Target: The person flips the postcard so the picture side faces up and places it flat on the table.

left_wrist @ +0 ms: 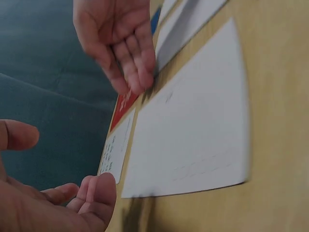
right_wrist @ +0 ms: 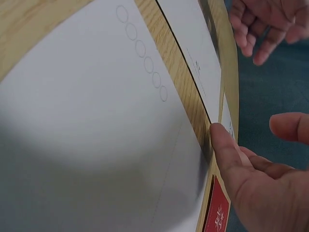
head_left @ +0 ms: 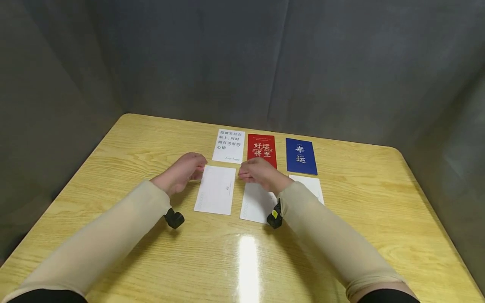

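A white postcard (head_left: 215, 191), back side up with faint print, lies at the front left of a group of cards. My left hand (head_left: 185, 172) hovers by its upper left corner, holding nothing; in the left wrist view the fingers (left_wrist: 99, 193) are loosely bent. Past the card's upper right corner is my right hand (head_left: 261, 172), above the middle white card (head_left: 254, 206) and overlapping the lower part of the red card (head_left: 261, 145). Its fingers (right_wrist: 227, 150) are extended, thumb apart, with nothing in them. The two palms face each other.
Behind lie a white card with dark lettering (head_left: 228, 145) and a blue card (head_left: 301, 155). Another white card (head_left: 308, 185), partly hidden by my right forearm, lies in front of the blue one. Grey cloth (head_left: 204, 63) hangs around the wooden table (head_left: 151, 134).
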`<move>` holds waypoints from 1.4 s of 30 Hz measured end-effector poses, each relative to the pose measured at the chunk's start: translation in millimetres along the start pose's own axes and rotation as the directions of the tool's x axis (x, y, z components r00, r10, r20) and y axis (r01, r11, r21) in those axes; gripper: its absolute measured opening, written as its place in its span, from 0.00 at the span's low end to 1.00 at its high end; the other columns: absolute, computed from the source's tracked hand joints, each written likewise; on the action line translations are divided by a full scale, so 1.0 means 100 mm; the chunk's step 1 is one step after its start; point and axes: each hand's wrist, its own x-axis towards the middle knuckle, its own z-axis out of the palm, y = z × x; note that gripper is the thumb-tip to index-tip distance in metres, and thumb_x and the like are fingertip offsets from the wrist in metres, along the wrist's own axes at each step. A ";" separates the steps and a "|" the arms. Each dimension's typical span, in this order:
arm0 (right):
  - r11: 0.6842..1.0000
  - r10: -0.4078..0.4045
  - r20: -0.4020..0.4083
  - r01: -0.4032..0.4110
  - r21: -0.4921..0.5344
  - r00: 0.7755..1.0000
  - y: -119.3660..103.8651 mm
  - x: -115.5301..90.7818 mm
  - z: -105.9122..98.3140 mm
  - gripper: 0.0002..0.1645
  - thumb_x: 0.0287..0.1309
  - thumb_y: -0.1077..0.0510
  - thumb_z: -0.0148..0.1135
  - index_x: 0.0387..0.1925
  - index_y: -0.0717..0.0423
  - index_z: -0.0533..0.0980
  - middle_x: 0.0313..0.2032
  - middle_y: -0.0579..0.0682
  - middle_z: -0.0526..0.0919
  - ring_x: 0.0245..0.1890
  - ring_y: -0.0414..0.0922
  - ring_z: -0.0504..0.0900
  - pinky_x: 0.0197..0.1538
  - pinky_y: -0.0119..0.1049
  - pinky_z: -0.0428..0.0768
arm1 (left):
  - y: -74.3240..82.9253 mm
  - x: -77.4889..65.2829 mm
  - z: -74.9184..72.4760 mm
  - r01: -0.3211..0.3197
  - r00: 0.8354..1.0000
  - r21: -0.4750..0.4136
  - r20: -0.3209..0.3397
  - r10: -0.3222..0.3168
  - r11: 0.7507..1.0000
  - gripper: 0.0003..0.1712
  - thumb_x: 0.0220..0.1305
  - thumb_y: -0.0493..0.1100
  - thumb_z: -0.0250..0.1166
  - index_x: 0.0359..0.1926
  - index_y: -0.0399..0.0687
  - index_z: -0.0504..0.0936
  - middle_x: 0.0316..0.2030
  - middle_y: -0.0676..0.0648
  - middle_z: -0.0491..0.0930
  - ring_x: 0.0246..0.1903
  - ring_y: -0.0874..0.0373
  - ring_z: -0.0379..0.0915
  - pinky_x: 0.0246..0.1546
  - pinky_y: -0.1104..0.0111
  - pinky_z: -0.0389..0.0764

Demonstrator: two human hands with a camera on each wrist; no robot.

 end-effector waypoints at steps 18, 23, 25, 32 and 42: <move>0.999 0.019 0.010 -0.019 0.025 1.000 0.02 -0.04 0.02 0.21 0.76 0.64 0.51 0.63 0.75 0.70 0.54 0.65 0.81 0.55 0.55 0.82 0.64 0.44 0.77 | -0.19 -0.43 -0.03 0.021 1.000 -0.089 0.002 -0.021 0.996 0.30 0.74 0.38 0.49 0.70 0.27 0.55 0.64 0.34 0.60 0.65 0.41 0.57 0.68 0.54 0.65; 0.998 0.027 0.022 -0.028 0.053 0.999 0.04 -0.05 0.03 0.25 0.78 0.63 0.49 0.68 0.75 0.65 0.59 0.67 0.78 0.61 0.58 0.79 0.65 0.44 0.76 | -0.24 -0.50 -0.02 0.032 0.999 -0.102 0.031 -0.029 0.994 0.39 0.75 0.38 0.48 0.78 0.25 0.43 0.74 0.29 0.51 0.73 0.37 0.50 0.73 0.53 0.59; 0.998 0.026 0.030 -0.028 0.063 0.999 0.05 -0.06 0.02 0.25 0.78 0.63 0.48 0.68 0.75 0.64 0.60 0.68 0.77 0.62 0.59 0.78 0.65 0.45 0.76 | -0.25 -0.52 -0.02 0.033 0.999 -0.108 0.038 -0.029 0.994 0.40 0.75 0.38 0.48 0.78 0.25 0.42 0.75 0.28 0.50 0.73 0.37 0.50 0.73 0.53 0.59; 0.995 0.026 0.036 -0.030 0.100 0.999 0.08 -0.09 0.01 0.24 0.77 0.65 0.49 0.68 0.76 0.65 0.60 0.69 0.77 0.63 0.60 0.78 0.65 0.46 0.76 | -0.24 -0.54 0.01 0.014 0.998 -0.119 0.068 -0.006 0.993 0.40 0.71 0.38 0.48 0.77 0.25 0.45 0.75 0.29 0.49 0.73 0.37 0.50 0.74 0.52 0.56; 0.988 0.033 0.041 -0.038 0.147 0.999 0.11 -0.10 0.01 0.22 0.76 0.64 0.51 0.64 0.76 0.69 0.53 0.67 0.81 0.56 0.58 0.82 0.62 0.47 0.79 | -0.25 -0.44 0.14 0.017 0.998 -0.178 0.064 -0.006 0.984 0.30 0.73 0.43 0.50 0.67 0.27 0.57 0.67 0.30 0.56 0.65 0.42 0.56 0.68 0.55 0.63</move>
